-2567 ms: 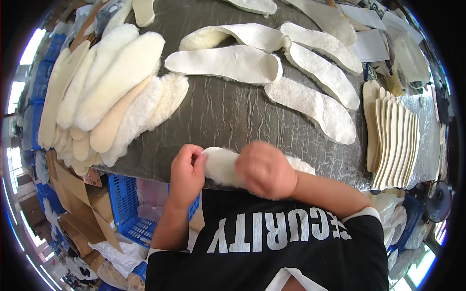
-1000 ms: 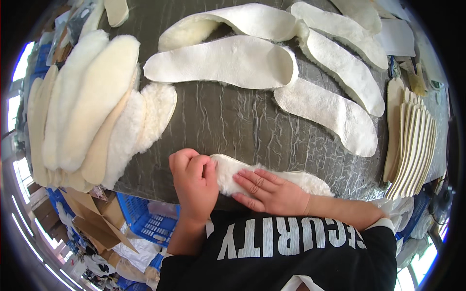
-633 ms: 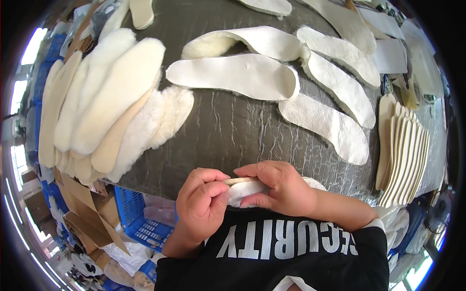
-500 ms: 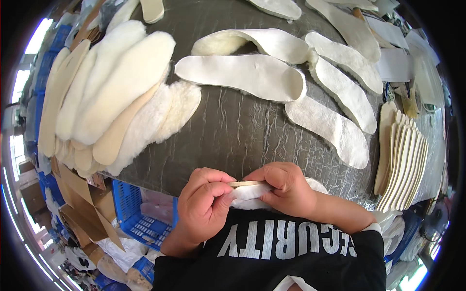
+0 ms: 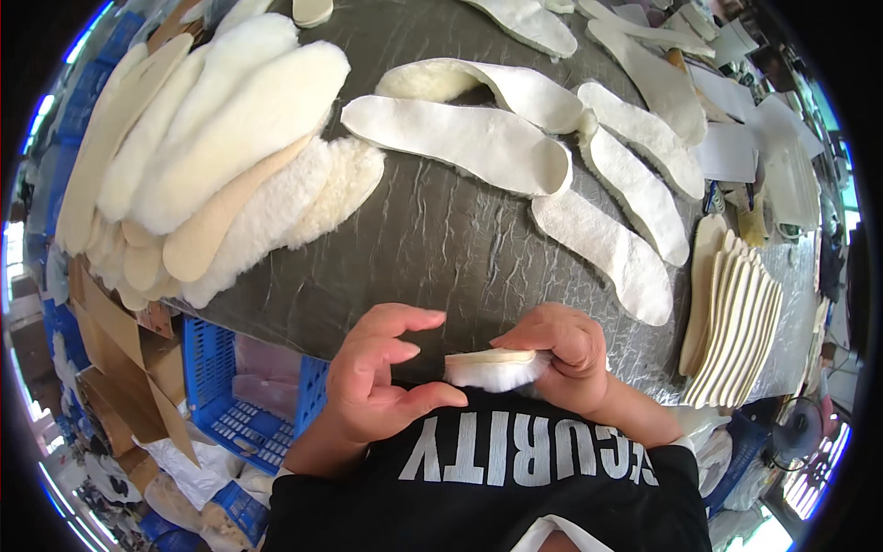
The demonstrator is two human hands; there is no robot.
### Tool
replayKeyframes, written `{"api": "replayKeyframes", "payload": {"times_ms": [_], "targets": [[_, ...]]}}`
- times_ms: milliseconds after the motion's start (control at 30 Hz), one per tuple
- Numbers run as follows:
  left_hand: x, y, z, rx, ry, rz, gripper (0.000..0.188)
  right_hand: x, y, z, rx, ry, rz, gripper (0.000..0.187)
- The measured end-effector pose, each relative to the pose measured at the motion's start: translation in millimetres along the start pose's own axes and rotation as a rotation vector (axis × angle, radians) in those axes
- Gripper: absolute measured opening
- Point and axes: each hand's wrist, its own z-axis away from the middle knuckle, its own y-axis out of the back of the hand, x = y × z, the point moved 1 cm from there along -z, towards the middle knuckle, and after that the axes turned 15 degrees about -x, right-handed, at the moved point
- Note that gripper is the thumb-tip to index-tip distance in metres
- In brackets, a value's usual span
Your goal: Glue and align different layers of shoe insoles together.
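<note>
My right hand (image 5: 568, 354) grips a fleece insole (image 5: 492, 370), seen end-on near the table's front edge. A tan layer lies on top of it and white fluff hangs below. My left hand (image 5: 382, 368) is just to the left of that insole, thumb and fingers spread, touching nothing. Beyond both hands, several loose insole pieces with smooth white backs lie on the dark table, among them a long white one (image 5: 460, 143). The far part of the held insole is hidden by my right hand.
At the left, fluffy cream insoles (image 5: 248, 138) are heaped with tan ones. A row of stacked tan insoles (image 5: 736, 322) stands at the right of the dark table (image 5: 432, 248). Below the left edge are a blue crate (image 5: 244, 396) and an open cardboard box (image 5: 129, 368).
My left hand has let go of the insole and moved left, its fingers opening. My right hand still holds the insole. The whole view has shifted slightly.
</note>
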Motion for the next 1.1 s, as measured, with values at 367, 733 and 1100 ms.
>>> {"api": "replayKeyframes", "payload": {"times_ms": [367, 733, 1100], "targets": [[26.6, -15.2, -3.8, -0.01, 0.04, -0.283, 0.028, -4.9, -9.3, 9.2, 0.092, 0.064, -0.037, 0.019], [30.0, -32.5, 4.7, 0.132, 0.192, -0.162, 0.021, -6.6, -15.6, 20.2, 0.163, 0.096, -0.01, 0.023], [23.4, -35.3, -5.1, 0.14, 0.049, -0.311, 0.028, 1.8, -27.2, 30.4, 0.299, 0.07, -0.078, 0.019]]}}
